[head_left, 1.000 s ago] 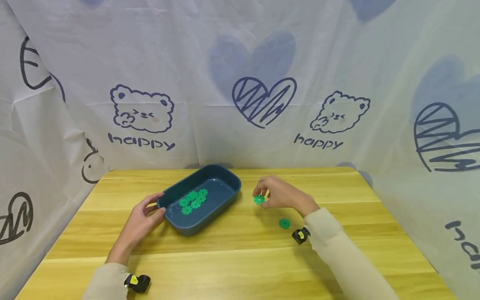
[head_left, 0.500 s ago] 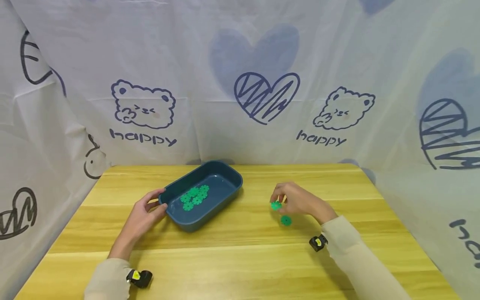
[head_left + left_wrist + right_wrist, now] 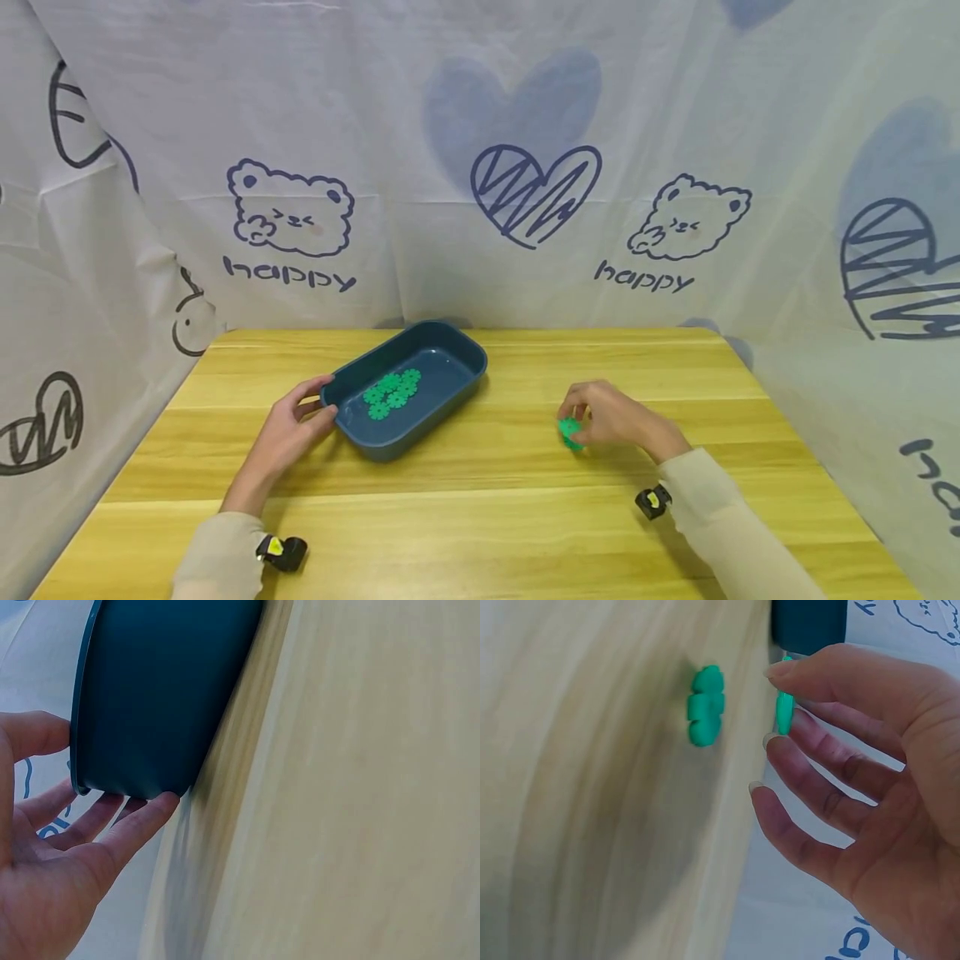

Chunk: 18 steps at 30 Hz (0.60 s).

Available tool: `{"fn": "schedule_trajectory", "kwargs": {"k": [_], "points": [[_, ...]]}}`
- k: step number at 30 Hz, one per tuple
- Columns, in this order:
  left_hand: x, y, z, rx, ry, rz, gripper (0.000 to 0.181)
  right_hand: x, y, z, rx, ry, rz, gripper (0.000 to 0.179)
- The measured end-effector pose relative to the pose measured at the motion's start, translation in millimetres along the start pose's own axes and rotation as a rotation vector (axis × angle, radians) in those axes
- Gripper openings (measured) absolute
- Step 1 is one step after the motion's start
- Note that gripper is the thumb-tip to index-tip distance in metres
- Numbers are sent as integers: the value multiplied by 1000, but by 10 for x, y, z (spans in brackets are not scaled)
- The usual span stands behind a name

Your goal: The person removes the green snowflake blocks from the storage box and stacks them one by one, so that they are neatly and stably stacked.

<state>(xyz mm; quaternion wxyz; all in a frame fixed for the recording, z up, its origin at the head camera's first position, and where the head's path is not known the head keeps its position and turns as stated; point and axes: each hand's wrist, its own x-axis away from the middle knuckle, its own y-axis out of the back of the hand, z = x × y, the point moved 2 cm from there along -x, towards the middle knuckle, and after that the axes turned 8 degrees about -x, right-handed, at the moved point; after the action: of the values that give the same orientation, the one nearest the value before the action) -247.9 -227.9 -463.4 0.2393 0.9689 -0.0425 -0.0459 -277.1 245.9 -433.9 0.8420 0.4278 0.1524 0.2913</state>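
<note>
At the left end of a dark blue plastic bin (image 3: pixel 390 433), my left hand (image 3: pixel 288 433) holds the corner, thumb and fingertips against its wall and rim. In the left wrist view, the thumb meets the rim while the fingers (image 3: pixel 142 821) touch the bin's outer wall. My right hand (image 3: pixel 611 421) pinches a green notched plastic disc (image 3: pixel 784 705) between thumb and fingertips, the other fingers loosely bent. Below it on the table lies a second green disc (image 3: pixel 706 706), partly hidden in the head view. Several similar green discs (image 3: pixel 392 393) lie inside the bin.
The wooden table (image 3: pixel 450 533) has yellow grain. A white cloth (image 3: pixel 405 167) printed with hearts and bears hangs behind it and along both sides. The bin sits near the table's back edge. Each wrist carries a small black camera (image 3: pixel 652 502).
My right hand has moved right and toward me with its green disc, from beside the bin to over the disc on the table. The left hand stays at the bin.
</note>
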Motion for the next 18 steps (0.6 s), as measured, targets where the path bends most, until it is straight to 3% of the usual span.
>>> {"fn": "schedule_trajectory", "kwargs": {"k": [6, 18], "points": [[-7, -2, -1, 6, 7, -2, 58, 55, -40, -57, -16, -35, 1, 19], [-12, -6, 5, 27, 3, 4, 58, 107, -63, -120, -27, -5, 0, 22]]}}
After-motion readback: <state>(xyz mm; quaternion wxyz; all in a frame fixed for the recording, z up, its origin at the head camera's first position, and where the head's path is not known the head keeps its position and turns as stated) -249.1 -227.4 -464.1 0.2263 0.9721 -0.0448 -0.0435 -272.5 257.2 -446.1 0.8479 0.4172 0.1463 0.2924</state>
